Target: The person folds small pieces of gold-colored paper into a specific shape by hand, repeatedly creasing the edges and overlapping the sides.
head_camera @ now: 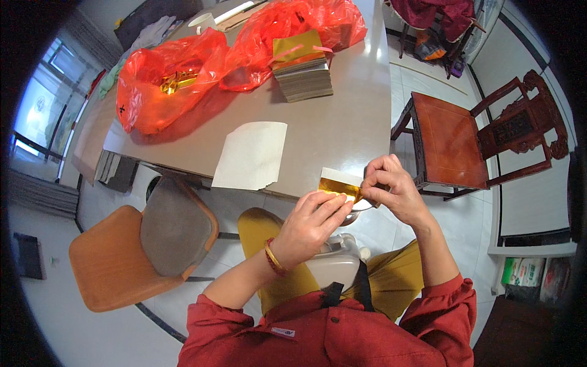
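Observation:
Between my hands, at the table's near edge, is a gold foil paper sheet (340, 186) with a pale border along its far side. My left hand (316, 220) lies with its fingers flat on the foil's near edge. My right hand (392, 188) pinches the foil's right end between thumb and fingers. To the left, a pale paper sheet (251, 156) lies partly over the table edge. Farther back stands a thick stack of foil-faced paper (303, 75) with a gold top sheet and pink strips. Folded gold foil pieces (179, 81) sit inside an open red plastic bag (156, 110).
Another red plastic bag (257, 50) lies behind the stack on the table (348, 114). A white mug (202, 22) stands at the back. A carved wooden chair (451, 137) is at the right, an orange and grey chair (110, 257) at the left.

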A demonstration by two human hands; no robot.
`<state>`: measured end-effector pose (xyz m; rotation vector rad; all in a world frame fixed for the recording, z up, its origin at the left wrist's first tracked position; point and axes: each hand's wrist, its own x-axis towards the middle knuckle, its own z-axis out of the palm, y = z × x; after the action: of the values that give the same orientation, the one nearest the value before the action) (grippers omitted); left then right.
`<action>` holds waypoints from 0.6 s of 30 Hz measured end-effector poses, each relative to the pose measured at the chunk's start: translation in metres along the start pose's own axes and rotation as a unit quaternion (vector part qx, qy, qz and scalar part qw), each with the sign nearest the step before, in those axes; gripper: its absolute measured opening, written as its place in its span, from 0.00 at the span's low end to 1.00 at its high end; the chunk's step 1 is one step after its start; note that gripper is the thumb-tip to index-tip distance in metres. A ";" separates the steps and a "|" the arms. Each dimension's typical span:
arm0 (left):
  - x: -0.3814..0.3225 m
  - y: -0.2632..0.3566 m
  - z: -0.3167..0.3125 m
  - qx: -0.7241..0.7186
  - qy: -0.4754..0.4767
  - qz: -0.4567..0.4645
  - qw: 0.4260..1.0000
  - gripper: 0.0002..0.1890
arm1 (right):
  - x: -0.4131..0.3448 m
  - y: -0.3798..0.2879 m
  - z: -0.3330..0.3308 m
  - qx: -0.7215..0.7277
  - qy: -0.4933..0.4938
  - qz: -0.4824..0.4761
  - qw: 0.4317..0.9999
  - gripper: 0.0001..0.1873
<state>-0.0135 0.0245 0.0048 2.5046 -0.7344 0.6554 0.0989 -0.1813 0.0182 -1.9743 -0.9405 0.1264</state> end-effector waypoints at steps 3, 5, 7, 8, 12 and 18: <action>0.001 -0.002 -0.002 -0.007 -0.014 0.004 1.000 0.22 | 0.005 -0.001 0.003 -0.029 0.013 -0.003 0.999 0.06; 0.001 -0.003 -0.002 -0.008 -0.018 0.009 1.000 0.22 | 0.006 -0.001 0.006 -0.048 0.022 -0.014 0.998 0.06; 0.001 -0.001 0.001 -0.006 -0.013 -0.001 1.000 0.22 | 0.005 0.000 0.006 -0.041 0.029 -0.002 0.999 0.07; 0.001 0.000 0.001 -0.003 -0.010 -0.009 1.000 0.22 | 0.006 -0.002 0.006 -0.042 0.028 -0.002 0.999 0.07; 0.002 0.002 0.001 0.003 -0.004 -0.017 1.000 0.22 | 0.006 -0.005 0.008 -0.048 0.030 0.038 0.998 0.08; 0.001 0.002 0.001 0.024 -0.001 -0.005 1.000 0.23 | -0.003 -0.001 0.021 -0.012 0.097 0.061 0.993 0.10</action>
<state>-0.0131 0.0223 0.0050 2.5507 -0.7148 0.6732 0.0867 -0.1686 0.0063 -2.0250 -0.6990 -0.0087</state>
